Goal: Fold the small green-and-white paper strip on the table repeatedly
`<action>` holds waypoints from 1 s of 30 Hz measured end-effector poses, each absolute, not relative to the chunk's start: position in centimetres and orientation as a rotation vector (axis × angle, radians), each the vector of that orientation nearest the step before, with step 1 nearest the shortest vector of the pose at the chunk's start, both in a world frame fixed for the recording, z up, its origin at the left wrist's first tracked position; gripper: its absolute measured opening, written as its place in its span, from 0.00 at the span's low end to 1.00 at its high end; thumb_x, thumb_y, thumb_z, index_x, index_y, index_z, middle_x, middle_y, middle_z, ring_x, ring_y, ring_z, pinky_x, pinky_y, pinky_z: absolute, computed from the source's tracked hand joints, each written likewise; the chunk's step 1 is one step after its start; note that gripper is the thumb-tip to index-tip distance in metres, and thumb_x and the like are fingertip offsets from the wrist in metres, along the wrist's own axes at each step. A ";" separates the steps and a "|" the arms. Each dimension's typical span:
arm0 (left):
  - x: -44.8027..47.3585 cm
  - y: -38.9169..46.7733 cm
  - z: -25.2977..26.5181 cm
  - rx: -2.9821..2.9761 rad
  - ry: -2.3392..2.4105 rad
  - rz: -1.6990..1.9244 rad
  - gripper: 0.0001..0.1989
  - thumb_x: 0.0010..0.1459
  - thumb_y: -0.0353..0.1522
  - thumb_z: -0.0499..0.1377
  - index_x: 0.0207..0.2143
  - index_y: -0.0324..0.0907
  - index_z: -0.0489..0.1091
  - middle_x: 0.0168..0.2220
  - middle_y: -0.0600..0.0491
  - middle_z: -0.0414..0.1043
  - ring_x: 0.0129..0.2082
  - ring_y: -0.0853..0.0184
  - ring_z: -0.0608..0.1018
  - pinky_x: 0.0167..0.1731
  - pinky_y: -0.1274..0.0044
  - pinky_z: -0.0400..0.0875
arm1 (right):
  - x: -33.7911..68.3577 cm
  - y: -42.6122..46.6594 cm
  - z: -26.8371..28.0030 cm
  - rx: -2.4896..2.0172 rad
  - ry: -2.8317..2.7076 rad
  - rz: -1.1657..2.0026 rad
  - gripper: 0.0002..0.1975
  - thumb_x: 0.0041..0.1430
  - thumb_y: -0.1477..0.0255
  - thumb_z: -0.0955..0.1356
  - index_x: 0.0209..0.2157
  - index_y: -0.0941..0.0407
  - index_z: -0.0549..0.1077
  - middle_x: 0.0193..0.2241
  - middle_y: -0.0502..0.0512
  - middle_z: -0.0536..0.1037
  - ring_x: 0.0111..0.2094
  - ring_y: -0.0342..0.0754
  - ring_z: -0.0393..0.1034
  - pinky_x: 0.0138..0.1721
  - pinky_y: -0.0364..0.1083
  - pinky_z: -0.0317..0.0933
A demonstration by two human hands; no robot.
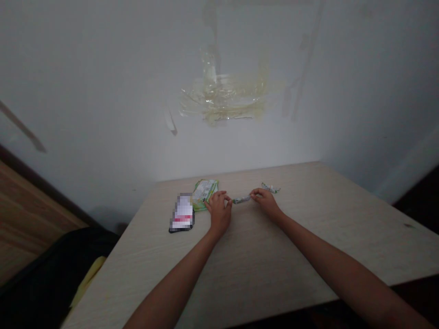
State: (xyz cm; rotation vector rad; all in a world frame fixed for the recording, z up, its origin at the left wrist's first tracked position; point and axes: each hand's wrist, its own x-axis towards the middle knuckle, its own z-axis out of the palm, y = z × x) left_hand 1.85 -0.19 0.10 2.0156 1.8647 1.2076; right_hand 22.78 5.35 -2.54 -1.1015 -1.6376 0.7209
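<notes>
A narrow twisted strip of green-and-white wrapper (242, 199) stretches between my two hands, just over the table. My left hand (220, 214) pinches its left end between thumb and fingertips. At the strip's right end, my right hand (266, 202) is closed in a pinch too. Just beyond the right hand lies a second crumpled strip (273, 188) with similar colours. A green-and-white printed packet (206, 188) rests flat beside my left hand, which partly covers its lower right corner.
A dark-edged phone (182, 214) with a blurred-out face lies left of the packet. The pale wooden table (308, 210) meets a white wall (120, 91) bearing old clear tape (233, 98). Dark and yellow cloth (89, 274) sits off the table's left edge.
</notes>
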 end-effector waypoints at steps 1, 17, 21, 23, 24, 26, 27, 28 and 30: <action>1.9 -0.2 0.1 2.017 1.874 1.204 0.04 0.62 0.33 0.55 0.36 0.46 0.70 0.54 0.50 0.69 0.59 0.57 0.64 0.62 0.51 0.44 | 22.8 5.5 -2.7 -1.128 -1.648 0.686 0.11 0.53 0.62 0.67 0.29 0.56 0.75 0.32 0.55 0.79 0.38 0.52 0.71 0.47 0.52 0.61; 2.1 -0.5 0.2 2.250 1.935 0.839 0.05 0.60 0.31 0.56 0.37 0.45 0.72 0.54 0.47 0.69 0.60 0.50 0.64 0.59 0.39 0.43 | 22.3 4.3 -3.3 -1.456 -1.836 0.317 0.05 0.56 0.71 0.68 0.31 0.53 0.77 0.38 0.55 0.79 0.48 0.56 0.65 0.57 0.61 0.46; 1.7 -0.7 0.5 2.396 1.875 0.833 0.05 0.61 0.33 0.57 0.39 0.49 0.73 0.56 0.49 0.68 0.63 0.50 0.60 0.60 0.39 0.38 | 22.4 4.3 -2.8 -1.348 -1.918 0.411 0.06 0.57 0.70 0.68 0.33 0.54 0.77 0.35 0.54 0.79 0.44 0.53 0.69 0.55 0.57 0.52; 1.6 -0.8 0.8 2.468 1.857 0.838 0.05 0.61 0.34 0.59 0.38 0.50 0.74 0.57 0.50 0.68 0.65 0.50 0.58 0.60 0.39 0.35 | 22.5 4.4 -2.6 -1.293 -1.936 0.449 0.07 0.57 0.69 0.68 0.34 0.54 0.78 0.35 0.55 0.80 0.42 0.52 0.71 0.53 0.54 0.55; 1.5 -0.8 0.9 2.503 1.848 0.839 0.04 0.60 0.35 0.59 0.37 0.51 0.74 0.57 0.51 0.67 0.65 0.50 0.58 0.60 0.39 0.32 | 22.6 4.4 -2.5 -1.265 -1.941 0.460 0.07 0.57 0.69 0.68 0.36 0.54 0.78 0.35 0.55 0.80 0.42 0.51 0.72 0.53 0.54 0.55; 1.4 -0.8 1.0 2.560 1.830 0.838 0.03 0.59 0.36 0.61 0.36 0.51 0.74 0.57 0.52 0.68 0.65 0.50 0.58 0.60 0.39 0.29 | 22.7 4.4 -2.3 -1.205 -1.958 0.464 0.10 0.58 0.69 0.68 0.40 0.54 0.78 0.37 0.55 0.81 0.43 0.51 0.72 0.53 0.53 0.56; 1.3 -0.8 1.1 2.581 1.819 0.842 0.03 0.59 0.36 0.62 0.36 0.51 0.75 0.57 0.52 0.68 0.65 0.50 0.58 0.60 0.39 0.27 | 22.8 4.5 -2.3 -1.174 -1.982 0.460 0.10 0.58 0.69 0.68 0.41 0.53 0.79 0.38 0.55 0.81 0.44 0.51 0.72 0.53 0.53 0.56; 1.3 -0.8 1.1 2.594 1.809 0.848 0.03 0.58 0.36 0.62 0.35 0.51 0.75 0.57 0.52 0.68 0.65 0.50 0.58 0.60 0.39 0.27 | 22.9 4.5 -2.2 -1.145 -2.015 0.452 0.10 0.59 0.70 0.68 0.41 0.52 0.79 0.39 0.55 0.81 0.44 0.52 0.72 0.54 0.53 0.56; 1.2 -0.7 1.1 2.605 1.798 0.865 0.03 0.57 0.36 0.63 0.35 0.51 0.75 0.57 0.52 0.69 0.65 0.50 0.59 0.60 0.39 0.27 | 23.2 4.5 -2.1 -1.113 -2.086 0.419 0.09 0.60 0.70 0.67 0.40 0.52 0.80 0.39 0.55 0.81 0.46 0.52 0.71 0.54 0.53 0.56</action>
